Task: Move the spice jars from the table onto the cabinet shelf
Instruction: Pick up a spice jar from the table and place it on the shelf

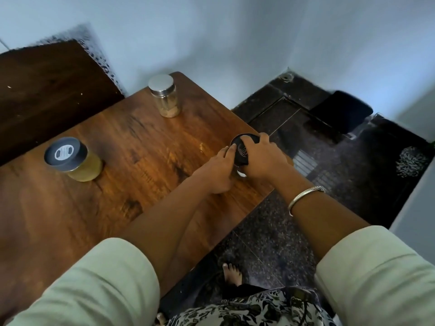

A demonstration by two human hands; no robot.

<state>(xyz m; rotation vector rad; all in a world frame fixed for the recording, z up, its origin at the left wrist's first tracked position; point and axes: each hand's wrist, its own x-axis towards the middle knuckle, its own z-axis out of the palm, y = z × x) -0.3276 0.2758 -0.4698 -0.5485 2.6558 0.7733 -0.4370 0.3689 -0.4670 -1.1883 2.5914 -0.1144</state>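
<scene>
Three jars stand on the wooden table (117,196). A black-lidded jar (240,150) sits at the table's right edge, and both hands hold it: my left hand (217,171) wraps its left side, my right hand (261,158) curls over its right side and lid. Its body is mostly hidden by my hands. A glass jar with a silver lid (164,96) holds pale brown contents near the far edge. A jar with a dark labelled lid (73,158) and yellowish contents stands at the left.
A darker wooden surface (47,90) adjoins the table at the back left, against a pale wall. Dark speckled floor (270,243) lies to the right, with a black mat (341,111) and a patterned rug (388,165). My bare foot (231,274) is below the table edge.
</scene>
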